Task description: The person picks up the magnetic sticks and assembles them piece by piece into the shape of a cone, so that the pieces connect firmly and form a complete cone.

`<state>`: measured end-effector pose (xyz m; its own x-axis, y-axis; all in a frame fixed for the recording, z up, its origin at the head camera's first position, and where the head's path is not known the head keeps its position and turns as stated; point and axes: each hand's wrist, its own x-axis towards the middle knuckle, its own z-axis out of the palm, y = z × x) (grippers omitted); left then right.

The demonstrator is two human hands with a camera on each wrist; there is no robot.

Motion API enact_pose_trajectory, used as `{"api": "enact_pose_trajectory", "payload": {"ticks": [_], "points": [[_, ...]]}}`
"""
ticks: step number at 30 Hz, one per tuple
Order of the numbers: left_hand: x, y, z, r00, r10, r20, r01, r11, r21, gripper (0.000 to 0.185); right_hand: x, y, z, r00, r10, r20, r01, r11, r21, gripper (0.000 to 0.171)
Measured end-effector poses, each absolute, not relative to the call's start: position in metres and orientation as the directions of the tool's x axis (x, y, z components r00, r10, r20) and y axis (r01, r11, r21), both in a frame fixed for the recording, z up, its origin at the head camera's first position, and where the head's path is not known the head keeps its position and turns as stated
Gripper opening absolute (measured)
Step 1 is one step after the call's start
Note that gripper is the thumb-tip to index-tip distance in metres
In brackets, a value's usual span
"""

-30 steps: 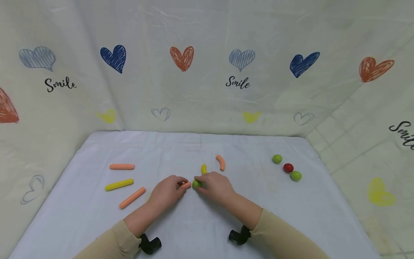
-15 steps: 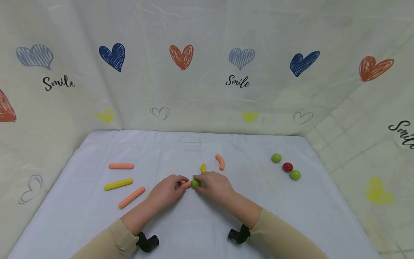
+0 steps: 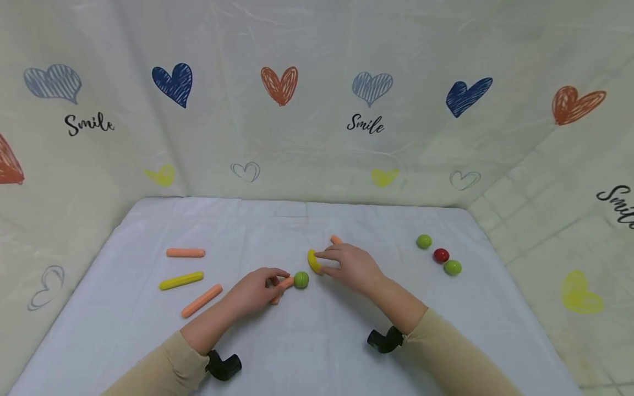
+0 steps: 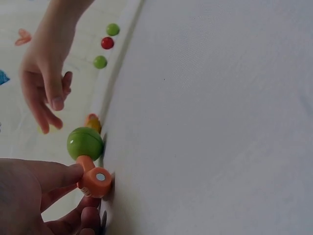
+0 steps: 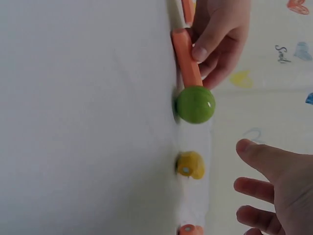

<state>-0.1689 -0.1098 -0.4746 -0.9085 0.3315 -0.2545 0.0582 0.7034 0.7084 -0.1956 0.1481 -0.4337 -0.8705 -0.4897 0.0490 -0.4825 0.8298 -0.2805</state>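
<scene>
My left hand [image 3: 275,282] pinches a short orange stick [image 3: 284,284] lying on the white cloth [image 3: 317,341]. A green ball [image 3: 301,280] sits on the stick's far end. The left wrist view shows the stick [image 4: 95,178] between my thumb and fingers, with the ball [image 4: 85,143] beyond it. My right hand [image 3: 323,263] hovers with spread fingers beside a yellow curved piece [image 3: 312,261] and holds nothing. In the right wrist view the yellow piece [image 5: 190,165] lies apart from my right hand [image 5: 244,166]. An orange curved piece [image 3: 336,239] is mostly hidden behind that hand.
At the left lie three sticks: an orange one [image 3: 185,253], a yellow one [image 3: 181,280] and another orange one [image 3: 201,301]. At the right sit a green ball [image 3: 424,241], a red ball [image 3: 441,255] and a second green ball [image 3: 453,268]. Heart-printed fabric walls the table.
My right hand has let go of the green ball and moved back and right to the yellow curved piece. The left hand still pinches the orange stick with the ball attached.
</scene>
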Motion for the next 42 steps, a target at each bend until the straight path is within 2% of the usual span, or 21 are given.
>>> {"api": "enact_pose_trajectory", "payload": {"ticks": [5,16,26,32,39,42], "points": [[-0.17,-0.111,-0.473,-0.907,0.327,-0.264,0.056,0.716,0.696,0.032,-0.207,0.157,-0.429,-0.831,-0.555,0.042,-0.547,0.801,-0.243,0.04],[-0.17,-0.107,-0.47,-0.901,0.34,-0.27,0.049,0.698,0.715,0.032,-0.228,0.157,-0.43,-0.682,-0.729,-0.056,-0.722,0.684,-0.104,0.037],[-0.169,-0.104,-0.47,-0.902,0.338,-0.269,0.053,0.704,0.708,0.032,-0.238,0.138,-0.426,-0.601,-0.776,-0.192,-0.785,0.618,-0.036,0.031],[-0.17,-0.106,-0.471,-0.905,0.332,-0.266,0.044,0.695,0.717,0.033,-0.24,0.134,-0.426,-0.589,-0.784,-0.199,-0.799,0.602,-0.008,0.026],[-0.171,-0.108,-0.473,-0.908,0.312,-0.279,0.013,0.688,0.725,0.033,-0.241,0.137,-0.432,-0.632,-0.749,-0.199,-0.762,0.647,-0.014,0.025],[-0.171,-0.108,-0.472,-0.91,0.303,-0.282,0.007,0.693,0.72,0.033,-0.242,0.139,-0.434,-0.629,-0.754,-0.191,-0.764,0.644,-0.026,0.025]]}}
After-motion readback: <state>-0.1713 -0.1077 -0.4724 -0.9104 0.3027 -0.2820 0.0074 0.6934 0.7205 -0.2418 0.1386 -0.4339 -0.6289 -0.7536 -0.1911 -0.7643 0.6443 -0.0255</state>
